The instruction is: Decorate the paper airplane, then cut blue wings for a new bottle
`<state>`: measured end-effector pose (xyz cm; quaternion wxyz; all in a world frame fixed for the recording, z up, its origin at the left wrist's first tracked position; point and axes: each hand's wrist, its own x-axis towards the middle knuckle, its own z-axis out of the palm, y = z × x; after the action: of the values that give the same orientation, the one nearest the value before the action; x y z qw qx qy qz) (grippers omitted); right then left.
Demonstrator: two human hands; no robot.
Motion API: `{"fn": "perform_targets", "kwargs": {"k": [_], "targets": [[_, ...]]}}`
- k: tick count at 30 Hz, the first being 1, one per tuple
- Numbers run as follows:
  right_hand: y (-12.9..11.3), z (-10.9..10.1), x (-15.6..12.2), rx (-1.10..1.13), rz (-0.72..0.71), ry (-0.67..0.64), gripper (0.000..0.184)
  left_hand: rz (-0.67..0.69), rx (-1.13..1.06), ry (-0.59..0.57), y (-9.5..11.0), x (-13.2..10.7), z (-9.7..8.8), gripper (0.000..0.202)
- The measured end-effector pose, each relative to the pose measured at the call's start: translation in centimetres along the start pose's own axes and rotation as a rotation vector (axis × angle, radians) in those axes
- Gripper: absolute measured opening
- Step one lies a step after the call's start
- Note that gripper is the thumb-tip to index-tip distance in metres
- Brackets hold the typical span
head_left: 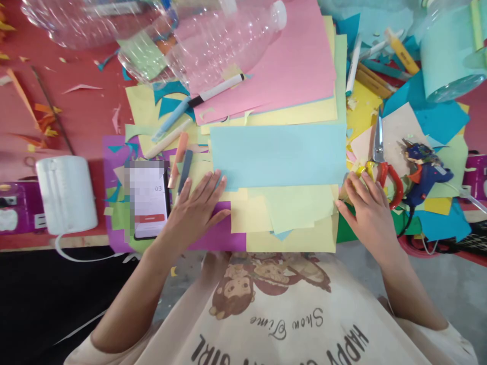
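Observation:
A light blue strip of paper lies flat in front of me, over pale yellow sheets. My left hand rests open beside the strip's lower left corner, fingers stretched out. Close to its fingertips are a dark blue marker and an orange marker. On the other side my right hand lies open near the strip's lower right corner, holding nothing. Just beyond its fingers are scissors with red and yellow handles, and a blue glue gun.
A phone lies left of my left hand, near a white corded device. Clear plastic bottles lie on pink paper at the back. A clear jar stands back right among paper scraps and markers.

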<state>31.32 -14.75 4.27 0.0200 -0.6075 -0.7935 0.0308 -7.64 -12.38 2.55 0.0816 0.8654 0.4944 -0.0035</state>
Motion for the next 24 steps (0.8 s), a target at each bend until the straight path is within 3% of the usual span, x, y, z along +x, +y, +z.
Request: {"fn": "perform_targets", "kwargs": {"k": [6, 10, 13, 15, 18, 24], "targets": [[0.0, 0.1, 0.3, 0.033, -0.028, 0.075, 0.059, 0.007, 0.026, 0.021, 0.4, 0.4, -0.9, 0.068], [0.3, -0.2, 0.6, 0.082, -0.020, 0.122, 0.060, -0.024, -0.020, 0.093, 1.4, 2.1, -2.2, 0.063], [0.5, -0.3, 0.8, 0.123, -0.011, 0.124, 0.060, 0.076, -0.350, 0.126, 2.6, 4.3, -2.6, 0.061], [0.6, -0.4, 0.9, 0.135, -0.006, 0.120, 0.059, 0.127, -0.748, 0.096, 3.3, 5.9, -2.3, 0.057], [0.5, -0.2, 1.1, 0.133, 0.024, 0.116, 0.055, 0.173, -1.175, -0.002, 4.0, 8.3, -1.5, 0.055], [-0.3, -0.1, 1.5, 0.261, 0.125, 0.106, 0.045, 0.190, -1.491, -0.108, 4.0, 10.6, 0.6, 0.049]]}}
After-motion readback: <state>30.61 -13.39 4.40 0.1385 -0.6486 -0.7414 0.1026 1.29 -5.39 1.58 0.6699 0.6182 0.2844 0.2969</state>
